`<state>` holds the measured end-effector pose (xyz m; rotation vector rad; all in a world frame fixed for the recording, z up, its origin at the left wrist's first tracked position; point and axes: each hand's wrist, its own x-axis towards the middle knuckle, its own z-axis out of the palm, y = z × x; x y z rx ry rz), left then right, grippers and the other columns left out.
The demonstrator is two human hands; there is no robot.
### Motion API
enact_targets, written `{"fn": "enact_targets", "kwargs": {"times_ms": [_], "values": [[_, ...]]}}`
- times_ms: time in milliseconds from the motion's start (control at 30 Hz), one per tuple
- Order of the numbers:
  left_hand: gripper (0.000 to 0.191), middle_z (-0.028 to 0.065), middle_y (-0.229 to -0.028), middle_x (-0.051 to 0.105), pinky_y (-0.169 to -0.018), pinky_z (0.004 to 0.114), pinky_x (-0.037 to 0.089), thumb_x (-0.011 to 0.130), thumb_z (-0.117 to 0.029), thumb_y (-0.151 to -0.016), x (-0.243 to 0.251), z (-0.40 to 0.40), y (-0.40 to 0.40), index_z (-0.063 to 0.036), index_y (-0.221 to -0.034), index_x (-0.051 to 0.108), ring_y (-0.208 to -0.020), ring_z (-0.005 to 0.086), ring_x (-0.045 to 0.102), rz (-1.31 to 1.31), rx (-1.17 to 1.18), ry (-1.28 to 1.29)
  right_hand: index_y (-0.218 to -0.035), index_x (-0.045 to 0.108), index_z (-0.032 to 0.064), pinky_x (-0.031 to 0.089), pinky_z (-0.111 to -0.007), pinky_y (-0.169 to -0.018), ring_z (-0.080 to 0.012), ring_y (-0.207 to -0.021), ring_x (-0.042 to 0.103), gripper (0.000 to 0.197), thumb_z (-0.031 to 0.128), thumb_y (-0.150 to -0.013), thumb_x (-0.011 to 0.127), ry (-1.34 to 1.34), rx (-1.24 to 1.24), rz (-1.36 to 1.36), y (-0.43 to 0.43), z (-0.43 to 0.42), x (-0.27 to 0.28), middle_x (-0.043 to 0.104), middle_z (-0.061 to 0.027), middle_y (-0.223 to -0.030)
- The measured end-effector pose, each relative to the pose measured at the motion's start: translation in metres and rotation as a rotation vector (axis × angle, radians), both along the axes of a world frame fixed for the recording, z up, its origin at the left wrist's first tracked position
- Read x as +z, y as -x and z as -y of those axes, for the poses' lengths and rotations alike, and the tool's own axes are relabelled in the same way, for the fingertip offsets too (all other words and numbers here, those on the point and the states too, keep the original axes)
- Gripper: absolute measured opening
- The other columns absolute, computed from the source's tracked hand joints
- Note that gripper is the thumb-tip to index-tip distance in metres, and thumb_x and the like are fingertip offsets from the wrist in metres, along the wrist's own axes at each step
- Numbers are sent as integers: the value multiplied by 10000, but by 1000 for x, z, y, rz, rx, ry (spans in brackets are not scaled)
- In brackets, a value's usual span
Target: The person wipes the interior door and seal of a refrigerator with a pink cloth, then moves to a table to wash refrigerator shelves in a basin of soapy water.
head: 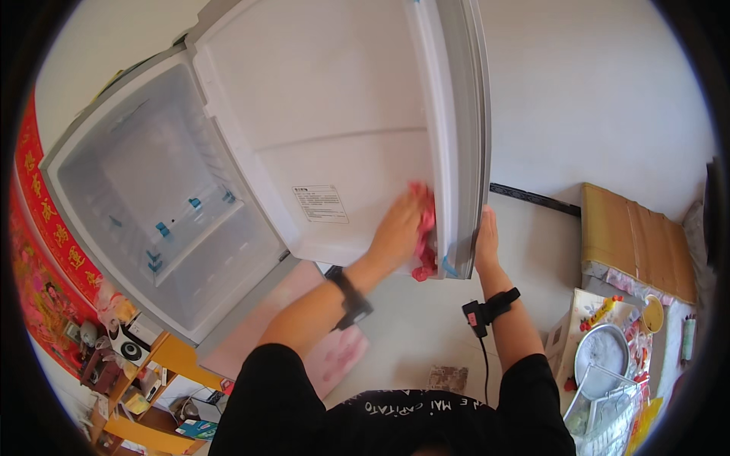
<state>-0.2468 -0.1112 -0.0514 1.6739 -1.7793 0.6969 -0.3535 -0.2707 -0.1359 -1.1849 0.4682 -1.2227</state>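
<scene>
A refrigerator door hangs wide open before me, its white inner face towards me. My left hand presses a crumpled red cloth against the lower inner corner, beside the raised white rim. On the far side of that rim, my right hand holds the door's grey outer edge; part of its grip is hidden. A printed label with writing is stuck on the inner face. To the left is the refrigerator compartment, with small blue tape pieces on its inside.
A pink-patterned panel lies below the compartment. At right, a metal basin of sudsy water and a wire rack stand near a cardboard-covered piece. Wooden shelves hold household items at lower left. A black cable hangs from my right wrist.
</scene>
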Motion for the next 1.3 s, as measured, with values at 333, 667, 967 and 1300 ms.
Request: {"fn": "enact_targets", "kwargs": {"times_ms": [333, 667, 967, 1300], "values": [[433, 132, -1032, 522, -814, 290, 427, 602, -115, -743, 42, -76, 36, 19, -1108, 409, -945, 159, 521, -946, -192, -51, -1310, 309, 19, 448, -285, -809, -197, -1046, 516, 526, 179, -856, 522, 176, 627, -670, 222, -57, 98, 464, -131, -1198], [396, 36, -875, 546, -680, 234, 427, 516, -300, -867, 184, -60, 99, -20, -1144, 476, -799, 94, 504, -793, -689, -37, -1094, 484, 26, 450, -232, -737, -113, -833, 539, 405, -92, -743, 319, 843, -118, -235, 188, -104, 296, 560, -63, -893], [667, 50, -681, 522, -563, 276, 431, 583, -306, -793, 165, -15, 49, 29, -1291, 293, -608, 157, 506, -485, 39, 267, -979, 558, 23, 413, -382, -839, -321, -949, 505, 224, 89, -766, 536, 1756, -1004, 179, 75, -65, 495, 553, -163, -985], [660, 150, -549, 528, -491, 393, 418, 535, -191, -765, 157, 13, 44, 40, -1309, 243, -494, 325, 527, -194, 71, 358, -937, 537, 117, 465, -384, -631, -301, -729, 538, 216, 82, -723, 527, 1616, -1192, 63, 17, -48, 389, 521, -71, -982]]}}
